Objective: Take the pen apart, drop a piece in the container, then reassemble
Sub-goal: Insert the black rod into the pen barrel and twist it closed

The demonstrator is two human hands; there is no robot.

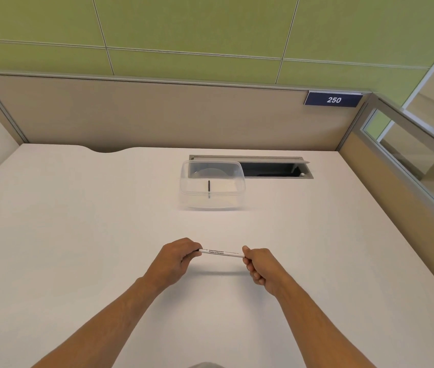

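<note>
A slim white pen with black lettering is held level above the white desk, near its front middle. My left hand pinches its left end, where a dark tip shows. My right hand grips its right end in a closed fist. Farther back stands a clear plastic container without a lid. A thin black stick-like piece lies inside it, pointing away from me.
Behind the container, an open cable hatch is sunk into the desk. Beige partition walls close the back and right sides. A blue sign reading 250 hangs at the back right.
</note>
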